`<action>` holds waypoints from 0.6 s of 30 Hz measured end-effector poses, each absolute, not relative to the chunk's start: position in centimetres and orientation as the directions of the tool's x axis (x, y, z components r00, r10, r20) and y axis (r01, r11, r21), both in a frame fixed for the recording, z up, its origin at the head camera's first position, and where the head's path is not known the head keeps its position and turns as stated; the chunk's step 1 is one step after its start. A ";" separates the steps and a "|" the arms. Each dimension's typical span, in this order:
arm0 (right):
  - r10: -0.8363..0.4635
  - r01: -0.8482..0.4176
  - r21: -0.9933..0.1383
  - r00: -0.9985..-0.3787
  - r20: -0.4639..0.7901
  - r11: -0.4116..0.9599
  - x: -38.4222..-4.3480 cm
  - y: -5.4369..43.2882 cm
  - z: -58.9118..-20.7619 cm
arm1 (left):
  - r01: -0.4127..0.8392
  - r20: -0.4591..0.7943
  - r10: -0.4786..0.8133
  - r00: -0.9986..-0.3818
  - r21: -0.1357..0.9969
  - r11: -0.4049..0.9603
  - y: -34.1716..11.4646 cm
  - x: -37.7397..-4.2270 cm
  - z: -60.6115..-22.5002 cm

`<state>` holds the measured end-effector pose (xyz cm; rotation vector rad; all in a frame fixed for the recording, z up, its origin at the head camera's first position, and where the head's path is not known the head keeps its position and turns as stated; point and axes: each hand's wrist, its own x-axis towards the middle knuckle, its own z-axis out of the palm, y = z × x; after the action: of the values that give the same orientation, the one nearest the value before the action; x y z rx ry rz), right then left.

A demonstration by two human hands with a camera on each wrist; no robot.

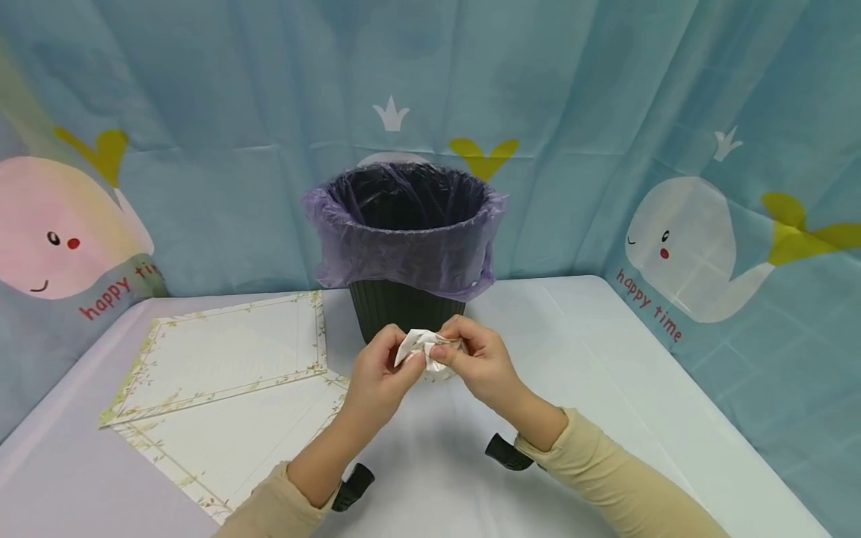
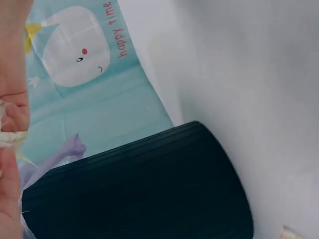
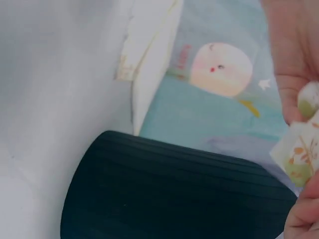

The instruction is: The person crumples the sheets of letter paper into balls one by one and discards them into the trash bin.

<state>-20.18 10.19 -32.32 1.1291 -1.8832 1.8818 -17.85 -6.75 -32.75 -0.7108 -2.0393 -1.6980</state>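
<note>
Both hands meet over the table in front of the bin, gripping one crumpled sheet of paper [image 1: 422, 345] between them. The left hand [image 1: 378, 377] pinches its left side with thumb and fingers. On the other side, the right hand [image 1: 486, 366] grips it, its thumb pressed across the front. In the right wrist view the paper [image 3: 301, 154] shows a printed pattern of orange and green leaves. Just behind the hands stands a dark ribbed trash bin [image 1: 377, 306], lined with a purple plastic bag [image 1: 410, 254] folded over its rim.
Two flat sheets of leaf-bordered paper [image 1: 235, 351] overlap on the left of the white table [image 1: 572, 359]. A blue curtain [image 1: 255, 217] with printed whales hangs behind and along the sides. Black straps or mounts [image 1: 509, 453] sit at the wrists.
</note>
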 end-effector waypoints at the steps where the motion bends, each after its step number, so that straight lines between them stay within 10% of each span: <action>1: -0.325 -0.652 -0.749 -0.689 0.648 -0.114 -20.2 10.1 -32.4 | 0.567 0.551 0.142 -0.823 0.814 0.129 -6.8 -17.9 -32.7; 10: -0.299 -0.448 -0.894 -0.856 0.421 0.023 -19.9 10.8 -30.9 | 0.428 0.376 0.333 -0.865 0.899 0.096 -7.7 -17.9 -31.8; 18: -0.610 -0.436 -0.899 -0.719 0.334 0.022 -19.9 12.4 -29.5 | 0.393 0.360 0.257 -0.897 0.915 0.090 -8.2 -17.4 -30.8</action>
<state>-19.94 12.43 -29.54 1.2121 -2.3445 1.9601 -17.43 -8.24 -30.82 -0.6704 -2.2374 -1.9372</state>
